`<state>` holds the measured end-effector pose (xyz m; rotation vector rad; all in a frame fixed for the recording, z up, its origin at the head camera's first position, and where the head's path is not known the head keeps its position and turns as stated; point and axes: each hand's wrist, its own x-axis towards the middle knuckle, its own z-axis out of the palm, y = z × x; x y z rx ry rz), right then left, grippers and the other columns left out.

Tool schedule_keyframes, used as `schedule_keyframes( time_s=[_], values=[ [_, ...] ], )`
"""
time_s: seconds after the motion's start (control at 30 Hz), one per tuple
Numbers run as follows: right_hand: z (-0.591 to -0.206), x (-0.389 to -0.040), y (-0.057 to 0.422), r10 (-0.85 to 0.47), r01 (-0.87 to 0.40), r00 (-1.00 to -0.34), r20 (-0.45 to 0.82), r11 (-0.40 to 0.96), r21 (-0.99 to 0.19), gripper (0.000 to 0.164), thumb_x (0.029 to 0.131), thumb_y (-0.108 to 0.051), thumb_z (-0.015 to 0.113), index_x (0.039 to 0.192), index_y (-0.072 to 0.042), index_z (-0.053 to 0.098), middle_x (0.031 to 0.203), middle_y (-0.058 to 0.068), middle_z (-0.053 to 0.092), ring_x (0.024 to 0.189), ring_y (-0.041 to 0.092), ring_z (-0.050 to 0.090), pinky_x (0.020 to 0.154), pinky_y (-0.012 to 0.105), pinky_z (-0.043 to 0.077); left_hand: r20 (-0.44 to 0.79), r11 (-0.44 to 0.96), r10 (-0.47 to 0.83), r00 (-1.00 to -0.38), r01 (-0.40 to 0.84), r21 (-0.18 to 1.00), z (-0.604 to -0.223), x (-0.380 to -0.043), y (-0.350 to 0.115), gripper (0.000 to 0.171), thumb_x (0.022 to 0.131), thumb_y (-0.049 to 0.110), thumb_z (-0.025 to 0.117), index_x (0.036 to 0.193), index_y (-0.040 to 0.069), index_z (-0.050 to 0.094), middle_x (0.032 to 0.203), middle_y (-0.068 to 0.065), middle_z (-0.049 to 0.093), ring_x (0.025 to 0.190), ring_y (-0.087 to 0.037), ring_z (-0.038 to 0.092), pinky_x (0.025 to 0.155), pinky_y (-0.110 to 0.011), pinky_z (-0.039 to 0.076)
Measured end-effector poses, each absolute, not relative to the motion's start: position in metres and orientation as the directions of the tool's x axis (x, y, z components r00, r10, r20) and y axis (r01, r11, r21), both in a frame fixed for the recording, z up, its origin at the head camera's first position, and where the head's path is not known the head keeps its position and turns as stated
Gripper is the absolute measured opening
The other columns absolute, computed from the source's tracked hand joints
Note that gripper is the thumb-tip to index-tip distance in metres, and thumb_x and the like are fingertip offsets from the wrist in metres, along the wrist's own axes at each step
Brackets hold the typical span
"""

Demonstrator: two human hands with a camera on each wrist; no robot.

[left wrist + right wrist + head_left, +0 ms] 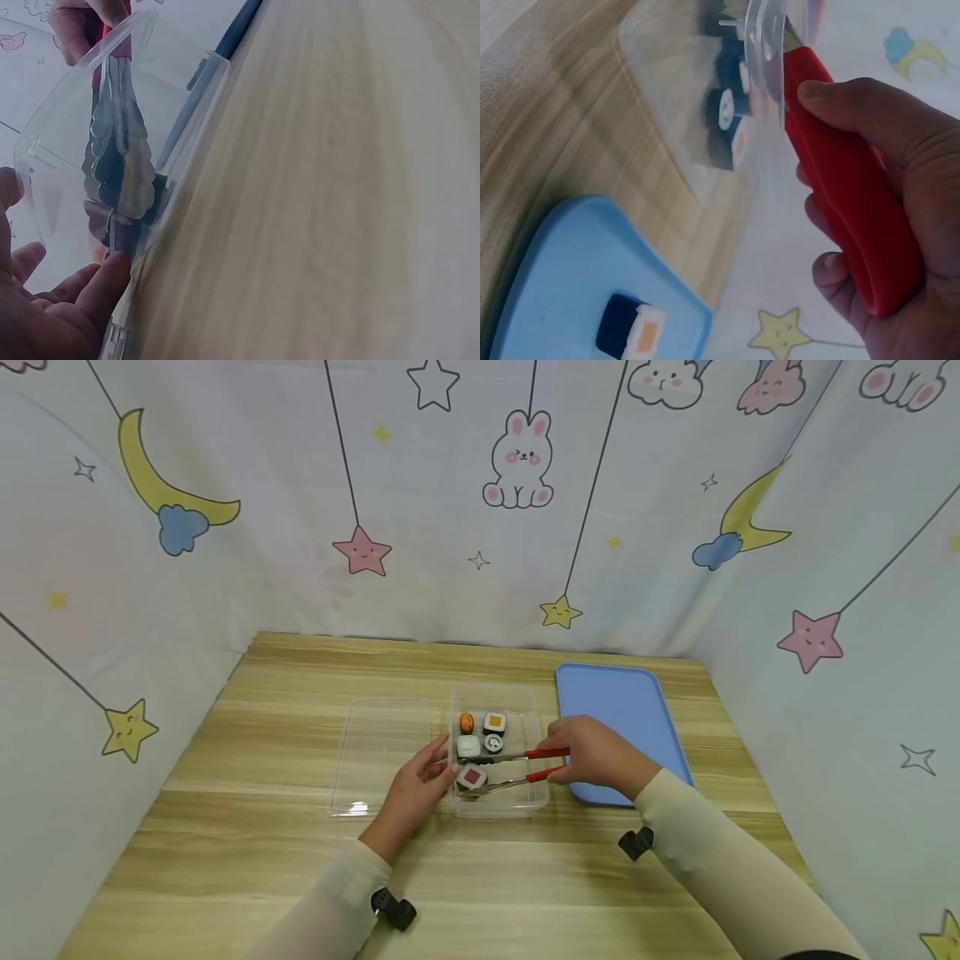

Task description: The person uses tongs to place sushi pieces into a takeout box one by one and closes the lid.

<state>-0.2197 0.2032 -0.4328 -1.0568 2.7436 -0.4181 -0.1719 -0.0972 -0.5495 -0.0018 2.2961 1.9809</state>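
My right hand grips the red handles of metal tongs. The tong arms reach over the right rim of a clear plastic box, spread on either side of a sushi roll with a red centre. Whether they squeeze it, I cannot tell. Behind it in the box are an orange-topped piece, a roll with an orange square centre, a white-topped piece and a small round roll. My left hand touches the box's left wall with extended fingers.
A clear lid lies left of the box. To the right is a blue tray, partly behind my right hand. The right wrist view shows a sushi piece on the tray. Patterned curtains border the wooden table.
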Motion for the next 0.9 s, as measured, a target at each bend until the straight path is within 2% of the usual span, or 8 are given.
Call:
schedule_keyframes(
  time_s=[0.2, 0.33, 0.5, 0.6, 0.73, 0.9],
  values=[
    [-0.435, -0.218, 0.209, -0.655, -0.606, -0.754, -0.055, 0.725, -0.326, 0.033, 0.079, -0.025, 0.090, 0.111, -0.017, 0.082, 0.083, -0.015, 0.058, 0.074, 0.008, 0.053, 0.066, 0.028, 0.049, -0.086, 0.153, 0.078, -0.993, -0.073, 0.986, -0.551, -0.172, -0.096, 0.064, 0.099, 0.026, 0.074, 0.157, 0.027, 0.048, 0.145, -0.016, 0.059, 0.130, -0.032, 0.060, 0.105, -0.053, 0.049],
    [-0.436, -0.215, 0.222, -0.632, -0.582, -0.774, -0.015, 0.722, -0.374, 0.032, 0.080, -0.025, 0.089, 0.111, -0.020, 0.081, 0.083, -0.016, 0.058, 0.072, 0.009, 0.053, 0.065, 0.028, 0.049, -0.094, 0.156, 0.080, -0.992, -0.080, 0.984, -0.550, -0.171, -0.096, 0.063, 0.099, 0.027, 0.074, 0.156, 0.030, 0.049, 0.146, -0.014, 0.059, 0.131, -0.030, 0.060, 0.105, -0.052, 0.049],
    [-0.433, -0.209, 0.250, -0.542, -0.498, -0.838, 0.061, 0.716, -0.489, 0.038, 0.080, -0.025, 0.091, 0.116, -0.017, 0.080, 0.086, -0.013, 0.061, 0.075, 0.013, 0.056, 0.064, 0.030, 0.050, -0.099, 0.153, 0.073, -0.992, -0.087, 0.984, -0.549, -0.170, -0.096, 0.062, 0.098, 0.030, 0.074, 0.155, 0.032, 0.050, 0.145, -0.012, 0.060, 0.130, -0.028, 0.061, 0.104, -0.051, 0.050],
    [-0.434, -0.206, 0.273, -0.473, -0.461, -0.874, 0.113, 0.731, -0.503, 0.041, 0.080, -0.024, 0.092, 0.118, -0.014, 0.079, 0.089, -0.011, 0.063, 0.078, 0.015, 0.056, 0.065, 0.030, 0.050, -0.108, 0.150, 0.069, -0.992, -0.096, 0.984, -0.548, -0.171, -0.096, 0.061, 0.098, 0.029, 0.074, 0.154, 0.033, 0.051, 0.145, -0.010, 0.060, 0.130, -0.027, 0.061, 0.106, -0.052, 0.049],
    [-0.439, -0.201, 0.308, -0.363, -0.384, -0.921, 0.142, 0.783, -0.490, 0.045, 0.082, -0.024, 0.091, 0.122, -0.009, 0.077, 0.095, -0.003, 0.067, 0.082, 0.018, 0.058, 0.067, 0.032, 0.052, -0.109, 0.154, 0.068, -0.992, -0.097, 0.983, -0.548, -0.171, -0.096, 0.061, 0.099, 0.028, 0.073, 0.155, 0.031, 0.050, 0.146, -0.011, 0.060, 0.131, -0.029, 0.060, 0.107, -0.052, 0.048],
    [-0.451, -0.190, 0.353, -0.230, -0.249, -0.968, 0.100, 0.832, -0.496, 0.050, 0.084, -0.028, 0.089, 0.126, -0.005, 0.075, 0.106, 0.009, 0.070, 0.089, 0.027, 0.062, 0.070, 0.034, 0.054, -0.113, 0.156, 0.065, -0.991, -0.102, 0.983, -0.546, -0.171, -0.096, 0.061, 0.099, 0.027, 0.073, 0.155, 0.030, 0.050, 0.147, -0.011, 0.059, 0.131, -0.028, 0.060, 0.107, -0.052, 0.047]
  ],
)
